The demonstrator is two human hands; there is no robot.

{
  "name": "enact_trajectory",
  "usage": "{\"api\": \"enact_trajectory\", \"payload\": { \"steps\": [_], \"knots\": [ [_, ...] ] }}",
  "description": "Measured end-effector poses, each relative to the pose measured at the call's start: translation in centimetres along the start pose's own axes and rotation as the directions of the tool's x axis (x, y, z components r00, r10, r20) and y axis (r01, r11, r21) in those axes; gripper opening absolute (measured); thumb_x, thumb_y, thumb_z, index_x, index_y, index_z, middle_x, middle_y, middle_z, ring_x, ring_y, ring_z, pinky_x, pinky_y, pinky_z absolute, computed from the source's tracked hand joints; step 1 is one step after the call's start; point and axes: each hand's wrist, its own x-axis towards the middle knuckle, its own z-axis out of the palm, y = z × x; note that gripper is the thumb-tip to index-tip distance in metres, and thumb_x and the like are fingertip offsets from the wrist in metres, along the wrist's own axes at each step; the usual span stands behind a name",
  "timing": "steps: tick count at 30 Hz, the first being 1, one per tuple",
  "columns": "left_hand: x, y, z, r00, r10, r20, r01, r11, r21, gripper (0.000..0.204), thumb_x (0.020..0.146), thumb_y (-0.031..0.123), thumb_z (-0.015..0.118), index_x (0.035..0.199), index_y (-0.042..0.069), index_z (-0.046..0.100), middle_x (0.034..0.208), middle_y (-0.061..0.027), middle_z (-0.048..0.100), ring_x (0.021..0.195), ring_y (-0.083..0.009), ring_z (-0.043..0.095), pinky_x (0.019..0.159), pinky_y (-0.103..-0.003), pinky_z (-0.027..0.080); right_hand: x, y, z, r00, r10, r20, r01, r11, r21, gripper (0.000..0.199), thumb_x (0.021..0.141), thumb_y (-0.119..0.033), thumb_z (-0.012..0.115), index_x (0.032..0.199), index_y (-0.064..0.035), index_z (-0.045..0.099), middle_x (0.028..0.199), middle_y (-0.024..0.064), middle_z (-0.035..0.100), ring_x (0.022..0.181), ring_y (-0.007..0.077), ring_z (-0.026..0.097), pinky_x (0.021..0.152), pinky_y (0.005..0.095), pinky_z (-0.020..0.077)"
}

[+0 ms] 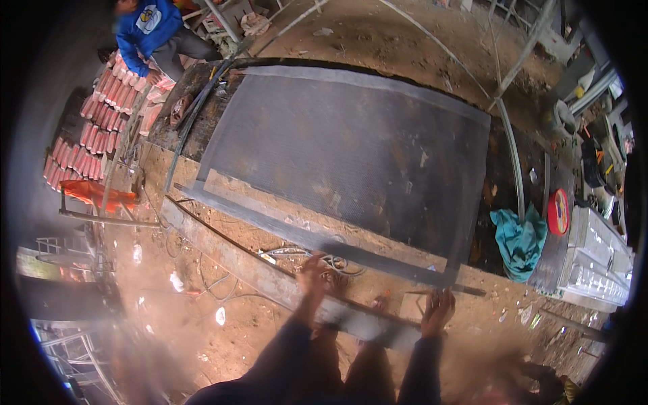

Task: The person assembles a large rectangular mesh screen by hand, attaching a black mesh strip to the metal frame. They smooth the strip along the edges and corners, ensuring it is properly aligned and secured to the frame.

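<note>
A large dark mesh sheet (351, 145) with a grey border lies across a dark worktable (496, 246). Its near side reaches past the tabletop, so brown ground shows through the weave. Along this side runs a dark strip (283, 229), with narrow ends jutting out at both corners. My left hand (314, 277), smeared by motion, is just below the middle of the strip; its grip is unclear. At the near right corner, my right hand (439, 309) has its fingers bent at the sheet's edge. A long flat metal beam (236, 253) passes below both hands.
A teal cloth (520, 239) and a round red container (558, 211) sit at the table's right end. Stacked red-and-white packages (101, 131) lie far left, beside a person in blue (152, 30). Loose cables (216, 287) and litter lie on the ground. Metal poles (526, 50) stand behind.
</note>
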Motion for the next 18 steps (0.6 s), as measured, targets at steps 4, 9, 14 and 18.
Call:
{"api": "enact_trajectory", "payload": {
  "steps": [4,9,14,18],
  "knots": [
    [13.1,9.5,-10.5,0.849,-0.081,-0.523,-0.017,0.984,-0.180,0.061,0.119,0.038,0.053,0.176,0.018,0.044,0.192,-0.0077,0.031,0.167,-0.0297,0.042,0.134,-0.060,0.035,2.7,3.1,-2.2,0.969,-0.233,0.085,0.246,0.942,-0.229,0.027,0.113,-0.027,0.081,0.118,-0.0117,0.060,0.101,0.0026,0.064,0.095,0.0183,0.067,0.085,0.0347,0.0598],
    [21.6,19.2,-17.1,0.852,0.083,-0.518,-0.171,0.977,-0.126,0.058,0.119,0.034,0.050,0.169,0.006,0.048,0.170,-0.0165,0.046,0.148,-0.0319,0.054,0.125,-0.058,0.041,2.4,3.2,-1.6,0.984,-0.163,-0.075,0.153,0.980,-0.124,0.041,0.114,-0.037,0.079,0.137,-0.0069,0.062,0.124,0.0101,0.068,0.117,0.0237,0.068,0.104,0.0408,0.0622],
    [23.7,21.5,-18.7,0.806,0.163,-0.569,-0.179,0.983,0.027,0.030,0.106,0.013,0.085,0.127,-0.008,0.080,0.104,-0.0126,0.080,0.088,-0.0206,0.075,0.078,-0.041,0.069,5.5,6.3,-4.4,0.925,-0.381,0.004,0.369,0.894,-0.255,0.042,0.114,-0.041,0.079,0.135,-0.0094,0.061,0.127,0.0085,0.069,0.115,0.0230,0.069,0.099,0.0386,0.0612],
    [23.7,23.1,-15.1,0.764,0.245,-0.597,-0.168,0.969,0.183,0.027,0.103,0.010,0.088,0.116,-0.013,0.082,0.095,-0.0106,0.080,0.076,-0.0176,0.074,0.066,-0.032,0.069,7.1,5.8,-5.5,0.890,-0.452,-0.063,0.428,0.875,-0.227,0.043,0.113,-0.044,0.079,0.132,-0.0109,0.060,0.128,0.0074,0.071,0.116,0.0220,0.069,0.097,0.0395,0.0601]
  ]
}}
